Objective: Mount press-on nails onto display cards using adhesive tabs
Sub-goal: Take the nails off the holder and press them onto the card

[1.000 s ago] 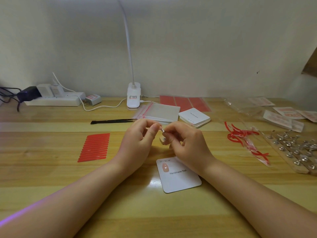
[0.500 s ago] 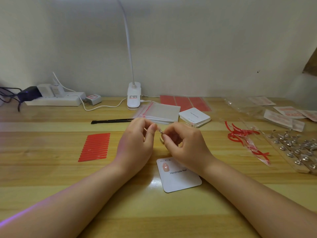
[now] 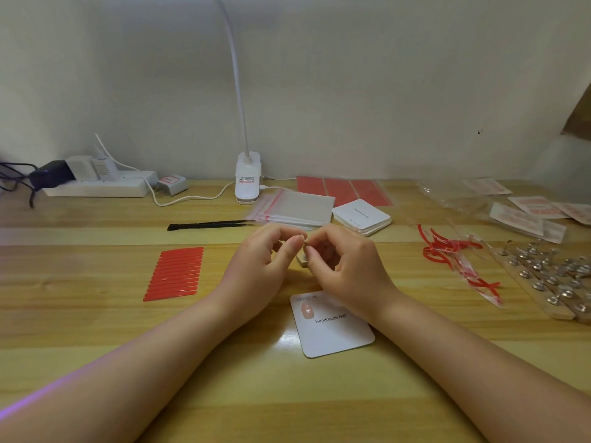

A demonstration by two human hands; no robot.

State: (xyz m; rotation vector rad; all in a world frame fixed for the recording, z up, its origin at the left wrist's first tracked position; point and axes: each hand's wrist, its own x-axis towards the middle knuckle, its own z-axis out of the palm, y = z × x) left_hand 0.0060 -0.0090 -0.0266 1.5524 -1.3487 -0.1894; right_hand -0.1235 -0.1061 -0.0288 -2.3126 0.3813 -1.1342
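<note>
My left hand (image 3: 262, 265) and my right hand (image 3: 343, 266) meet fingertip to fingertip above the wooden table. Between them they pinch a small press-on nail (image 3: 305, 247) on a little stand; most of it is hidden by the fingers. Just below my right wrist lies a white display card (image 3: 335, 334) printed "Handmade Nail", with one pink nail (image 3: 307, 311) stuck at its upper left. A red sheet of adhesive tabs (image 3: 174, 274) lies to the left of my left hand.
Black tweezers (image 3: 211, 224) lie behind my hands. Further back are clear bags (image 3: 297, 207), a stack of blank cards (image 3: 363, 216), red sheets (image 3: 342, 190) and a lamp base (image 3: 247, 178). Red strips (image 3: 447, 251) and nails on wooden sticks (image 3: 550, 276) fill the right. A power strip (image 3: 96, 187) sits back left.
Both hands have drawn a little closer together and risen slightly; the fingertips have shifted on the small nail piece. The card and everything else on the table stay put.
</note>
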